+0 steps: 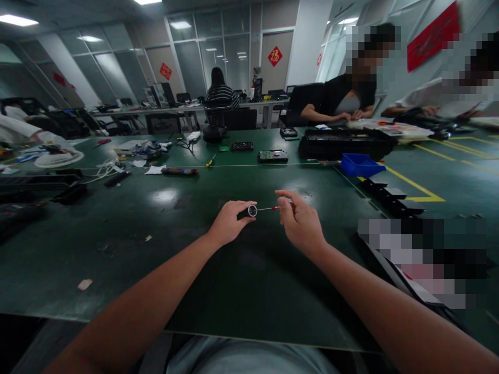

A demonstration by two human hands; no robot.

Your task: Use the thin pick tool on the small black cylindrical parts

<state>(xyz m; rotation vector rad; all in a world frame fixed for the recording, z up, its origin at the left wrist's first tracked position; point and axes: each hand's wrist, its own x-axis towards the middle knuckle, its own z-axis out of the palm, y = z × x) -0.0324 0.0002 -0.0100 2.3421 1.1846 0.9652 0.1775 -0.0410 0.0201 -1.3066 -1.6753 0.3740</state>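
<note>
My left hand (229, 222) is closed around a small dark cylinder (252, 211) with a pale ring at its open end, which faces right. In my right hand (302, 221) is a thin screwdriver (275, 208), its red collar showing by the fingertips. The metal shaft points left and its tip reaches the ringed end of the cylinder. Whether the tip sits inside or only touches the rim is too small to tell. Both hands are just above the green tabletop (249, 291), and the fingers hide most of the screwdriver's handle.
Beyond the hands lie a hard drive (273, 155), a yellow screwdriver (211, 160) and a dark tube-shaped part (179, 171). A blue bin (360, 164) and a long black housing (346, 144) stand to the right. Co-workers sit across the table.
</note>
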